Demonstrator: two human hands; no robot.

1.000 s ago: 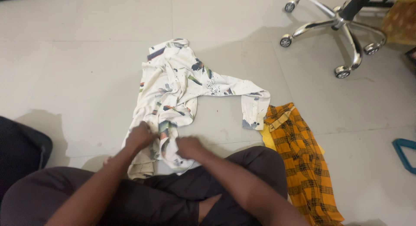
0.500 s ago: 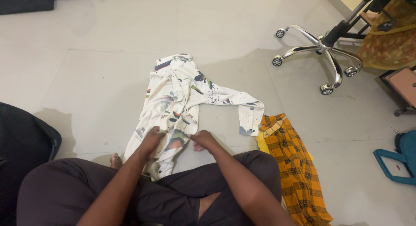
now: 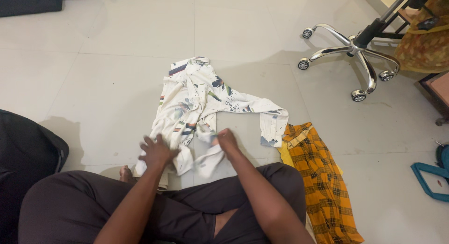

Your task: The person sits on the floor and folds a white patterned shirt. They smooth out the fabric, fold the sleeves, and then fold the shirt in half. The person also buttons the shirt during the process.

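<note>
The white long-sleeved cotton shirt with a dark and orange splash print (image 3: 196, 103) lies crumpled on the pale tiled floor (image 3: 107, 61), centre of frame, collar end toward the top, one sleeve trailing right to a cuff at centre right.

Left hand (image 3: 156, 151), lower centre-left: fingers spread, pressing flat on the shirt's near hem. Not gripping, just pinning.

Right hand (image 3: 227, 141), lower centre: closed on a bunched edge of the same shirt, lifting it slightly off the floor. Hands are apart, both on the fabric.

Judgement on doing this step well: keep the left palm as the anchor, pull the right-hand edge outward and low so the front panel goes taut rather than rucking. Fabric near the middle is twisted; it needs untwisting before flattening, or creases get locked in. The trailing sleeve should be left slack until the body lies flat.

Nearby: an orange and black checked shirt (image 3: 322, 183) at lower right, just beside the cuff. Chrome five-star base of a wheeled chair (image 3: 358, 52) at upper right, well apart.
</note>
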